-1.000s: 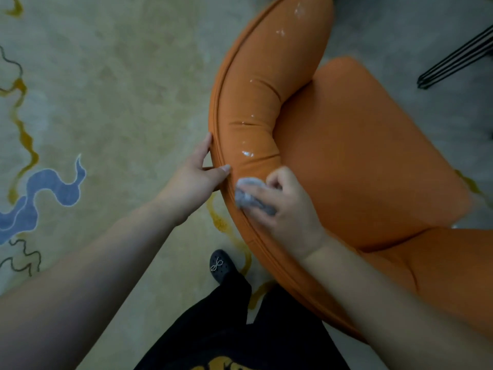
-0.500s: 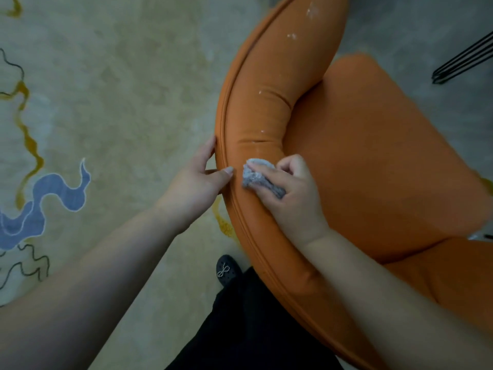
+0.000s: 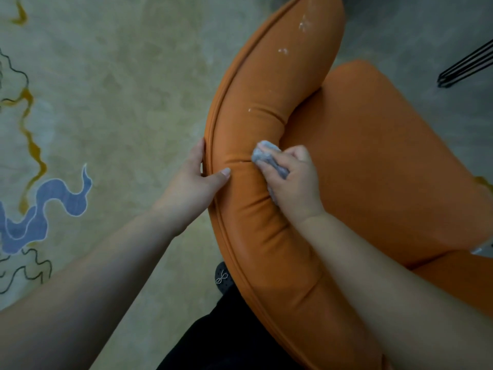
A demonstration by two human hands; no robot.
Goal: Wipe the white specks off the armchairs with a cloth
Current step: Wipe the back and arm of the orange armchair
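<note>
An orange armchair (image 3: 373,156) fills the right half of the head view, its padded curved backrest running from top centre down to the bottom. White specks (image 3: 304,24) dot the far end of the backrest, with smaller ones nearer at mid-length. My right hand (image 3: 293,180) grips a crumpled grey cloth (image 3: 266,156) and presses it on the top of the backrest. My left hand (image 3: 197,180) clasps the backrest's outer edge just left of the cloth, thumb on top and fingers down the outside.
A pale rug with blue and gold wavy lines (image 3: 48,198) covers the floor on the left. Black metal legs (image 3: 466,65) of other furniture stand at the top right. My black shoe (image 3: 222,277) and dark clothing show below the chair's back.
My right hand has slid the cloth further along the backrest, away from me. The specks that lay just ahead of the cloth one second ago are gone. My left hand has followed along the edge.
</note>
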